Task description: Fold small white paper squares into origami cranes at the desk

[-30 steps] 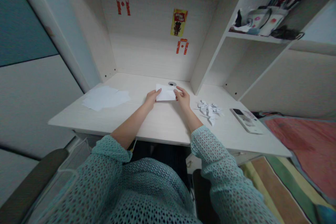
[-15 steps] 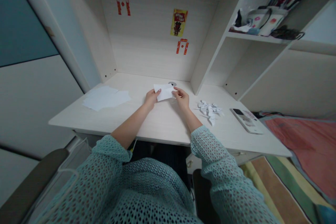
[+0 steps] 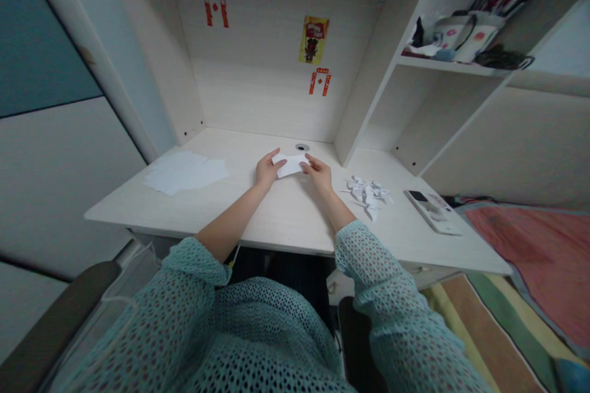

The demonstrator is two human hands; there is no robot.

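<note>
Paper (image 3: 290,167): I judge uneven pull could tear it.
Left hand (image 3: 266,172): fingers (image 3: 280,163) pinch left end.
Right hand (image 3: 321,174): fingers pinch right end.

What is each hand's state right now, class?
Left hand: closed, holding the left end of the white paper.
Right hand: closed, holding its right end.

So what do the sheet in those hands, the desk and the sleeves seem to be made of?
The held sheet: matte paper, most likely, thin and visibly bent.
The desk: perhaps laminated board, pale and smooth with faint grain; solid wood is possible.
The sleeves: soft-looking openwork knit, full of small holes; the fibre is unclear.
</note>
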